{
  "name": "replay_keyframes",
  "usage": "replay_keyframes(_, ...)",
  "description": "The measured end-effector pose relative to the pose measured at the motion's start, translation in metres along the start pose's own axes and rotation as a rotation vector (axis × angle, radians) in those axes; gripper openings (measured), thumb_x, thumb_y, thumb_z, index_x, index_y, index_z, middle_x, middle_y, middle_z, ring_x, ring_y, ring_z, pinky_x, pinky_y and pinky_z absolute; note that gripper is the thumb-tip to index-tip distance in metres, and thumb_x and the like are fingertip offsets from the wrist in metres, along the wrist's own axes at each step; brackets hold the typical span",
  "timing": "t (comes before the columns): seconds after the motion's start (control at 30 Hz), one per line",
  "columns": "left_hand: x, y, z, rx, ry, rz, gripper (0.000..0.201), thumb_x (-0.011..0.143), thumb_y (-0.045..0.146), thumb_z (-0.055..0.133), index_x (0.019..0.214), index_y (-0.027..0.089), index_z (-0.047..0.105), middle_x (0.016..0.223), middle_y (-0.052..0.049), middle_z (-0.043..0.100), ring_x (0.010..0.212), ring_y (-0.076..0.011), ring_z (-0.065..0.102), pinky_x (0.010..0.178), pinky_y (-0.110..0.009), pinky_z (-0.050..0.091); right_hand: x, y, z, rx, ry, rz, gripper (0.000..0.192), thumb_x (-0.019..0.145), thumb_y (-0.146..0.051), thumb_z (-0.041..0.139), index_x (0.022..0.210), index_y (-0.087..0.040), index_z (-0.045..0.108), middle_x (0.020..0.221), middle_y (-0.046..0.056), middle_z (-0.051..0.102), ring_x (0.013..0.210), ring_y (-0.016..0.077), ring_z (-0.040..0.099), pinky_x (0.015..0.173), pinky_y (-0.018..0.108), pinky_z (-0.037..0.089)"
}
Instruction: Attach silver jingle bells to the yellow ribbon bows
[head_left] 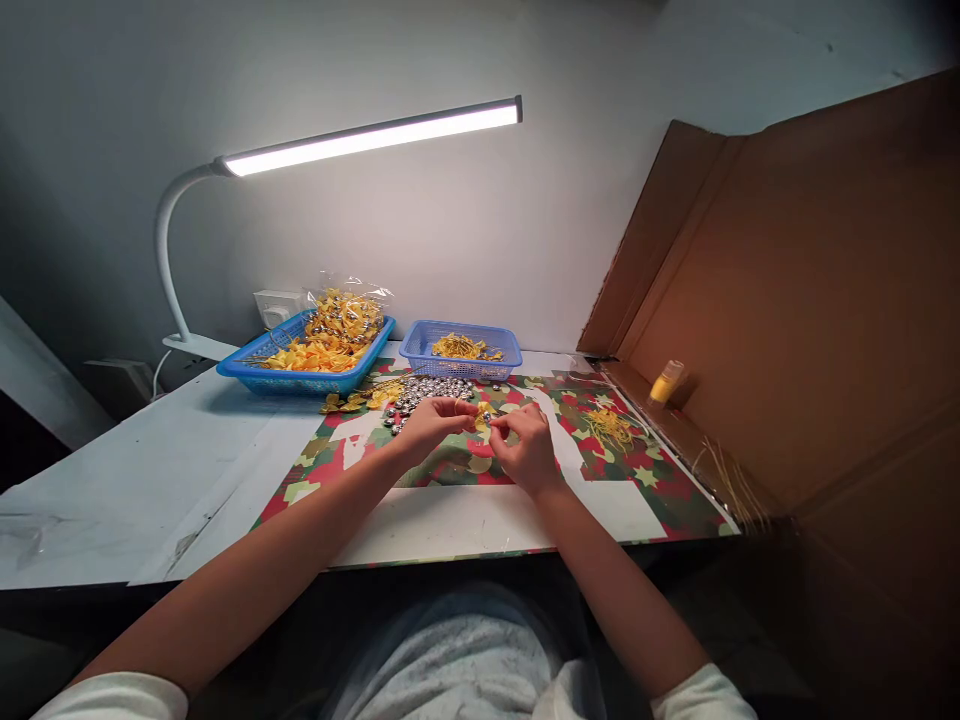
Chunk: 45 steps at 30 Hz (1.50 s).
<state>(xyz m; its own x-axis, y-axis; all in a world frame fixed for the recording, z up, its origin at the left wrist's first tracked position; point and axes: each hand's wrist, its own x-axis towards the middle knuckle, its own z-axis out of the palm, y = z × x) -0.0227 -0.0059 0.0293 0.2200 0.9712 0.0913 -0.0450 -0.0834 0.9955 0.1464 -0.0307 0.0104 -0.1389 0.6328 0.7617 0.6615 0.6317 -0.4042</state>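
Above the patterned sheet, my left hand (pixel 439 425) is closed in a pinch at the left side of a small yellow ribbon bow (pixel 484 411). My right hand (pixel 526 445) pinches from the right, its fingertips at a shiny silver bell (pixel 487 418) against the bow. The fingers partly cover both pieces, and the exact join between them is too small to make out. Just beyond my left hand lies a pile of loose silver bells (pixel 435 392). Several yellow ribbon pieces (pixel 364 400) lie to the left of that pile.
A blue basket (pixel 300 382) heaped with yellow ribbon pieces stands back left; a smaller blue basket (pixel 461 365) holds corded pieces. Yellow cords (pixel 611 428) lie right. A cardboard wall (pixel 810 290) bounds the right side, near a yellow-filled bottle (pixel 665 383). A lamp (pixel 375 138) hangs overhead.
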Motion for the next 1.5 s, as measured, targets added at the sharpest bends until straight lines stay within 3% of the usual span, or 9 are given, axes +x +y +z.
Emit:
replay_keyframes(0.2, 0.0005, -0.0013, 0.0005, -0.063, 0.003, 0.005, 0.029, 0.050, 0.023, 0.077, 0.075, 0.015, 0.066, 0.066, 0.000, 0.066, 0.062, -0.0147, 0.063, 0.066, -0.028, 0.049, -0.0010, -0.0009, 0.0024, 0.010, 0.007, 0.013, 0.014, 0.074, -0.012, 0.057, 0.069, -0.023, 0.065, 0.070, 0.002, 0.069, 0.073, 0.0201, 0.056, 0.073, 0.037, 0.038)
replay_keyframes(0.6, 0.0014, -0.0021, -0.0001, -0.050, -0.007, 0.043, 0.034, 0.051, 0.031, 0.080, 0.074, 0.015, 0.061, 0.068, 0.000, 0.065, 0.065, -0.0161, 0.065, 0.065, -0.027, 0.049, -0.0009, -0.0014, 0.0041, 0.112, 0.028, 0.142, 0.012, 0.075, -0.017, 0.055, 0.070, -0.020, 0.065, 0.062, 0.002, 0.061, 0.063, 0.0163, 0.054, 0.065, 0.031, 0.042)
replay_keyframes(1.23, 0.0005, -0.0045, 0.0007, -0.144, -0.038, 0.036, 0.032, 0.051, 0.024, 0.080, 0.068, 0.016, 0.054, 0.064, 0.002, 0.064, 0.063, -0.0136, 0.064, 0.065, -0.025, 0.049, -0.0014, -0.0022, 0.0051, 0.147, -0.012, 0.217, 0.013, 0.075, -0.019, 0.053, 0.069, -0.019, 0.064, 0.063, 0.002, 0.063, 0.062, 0.0157, 0.055, 0.063, 0.029, 0.043)
replay_keyframes(1.5, 0.0009, -0.0089, 0.0015, -0.122, -0.049, 0.022, 0.032, 0.053, 0.026, 0.080, 0.070, 0.016, 0.054, 0.065, 0.002, 0.064, 0.063, -0.0124, 0.063, 0.060, -0.022, 0.046, -0.0019, -0.0029, 0.0086, 0.271, -0.053, 0.327, 0.013, 0.075, -0.023, 0.053, 0.068, -0.019, 0.063, 0.060, 0.001, 0.061, 0.058, 0.0145, 0.055, 0.059, 0.027, 0.044)
